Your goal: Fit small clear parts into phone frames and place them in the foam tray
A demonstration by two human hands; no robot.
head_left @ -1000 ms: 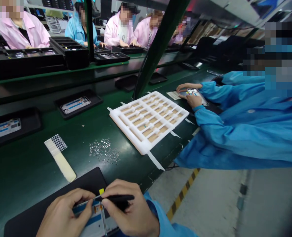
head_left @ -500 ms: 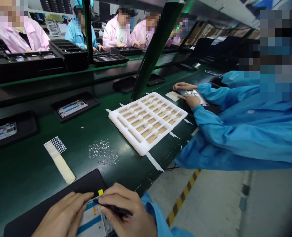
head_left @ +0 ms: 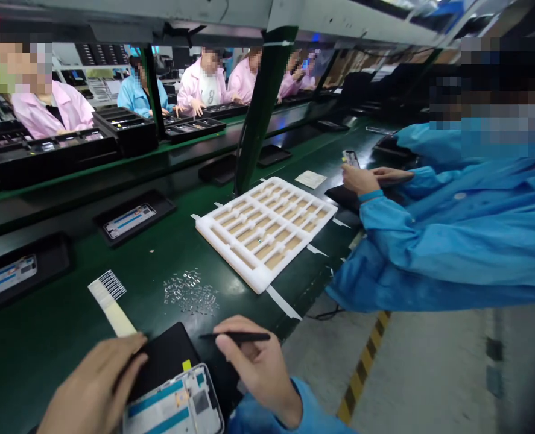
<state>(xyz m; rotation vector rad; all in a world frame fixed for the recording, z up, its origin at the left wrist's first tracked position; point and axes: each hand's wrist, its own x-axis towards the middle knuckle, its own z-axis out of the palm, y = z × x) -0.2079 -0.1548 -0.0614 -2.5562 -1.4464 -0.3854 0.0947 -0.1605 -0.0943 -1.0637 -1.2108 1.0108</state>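
My right hand grips black tweezers, tips pointing left above the dark green bench. Below lies a phone frame with blue strips and a yellow tab, on a black tray; its lower end is cut off by the picture edge. My left hand lies over the tray's left part, beside the frame, fingers stretched and thumb apart, with nothing visible in it. A cream strip with a striped end runs just beyond its fingertips. Many small shiny pieces lie scattered farther out.
A white foam tray with many slots is taped to the bench. Two black trays with phone frames lie left. A co-worker in a blue sleeve holds a phone part at right. A green post rises behind the foam tray.
My right hand has lifted the tweezers off the phone frame, up and to the right. My left hand has moved left off the frame. The co-worker at right has raised a phone part.
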